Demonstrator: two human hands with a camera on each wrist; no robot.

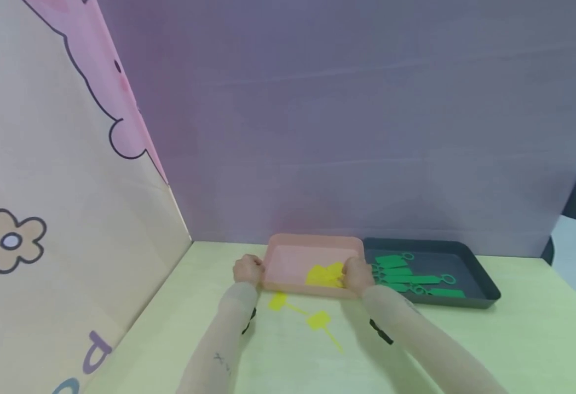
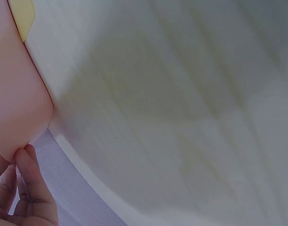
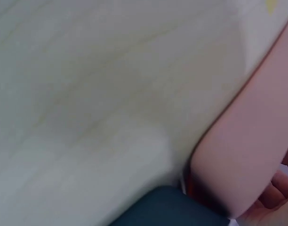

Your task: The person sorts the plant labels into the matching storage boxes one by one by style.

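Observation:
A pink tray [image 1: 288,259] lies on the table with several flat yellow tags [image 1: 323,275] gathered in its front right part. My left hand [image 1: 247,270] is at its left side; in the left wrist view the thumb and fingers [image 2: 31,172] pinch the rim by a corner. On the opposite side my right hand [image 1: 358,275] holds the tray's right edge, and in the right wrist view curled fingers [image 3: 276,193] show behind the pink wall [image 3: 247,146]. Part of the tray's right rim is hidden by this hand.
Against the pink tray's right side stands a dark tray [image 1: 477,268] holding several green tags [image 1: 411,279] with ring loops. Two yellow tags with thin tails, one farther left [image 1: 277,301] and one nearer [image 1: 318,320], lie on the table in front. A grey-purple wall [image 1: 347,137] rises behind.

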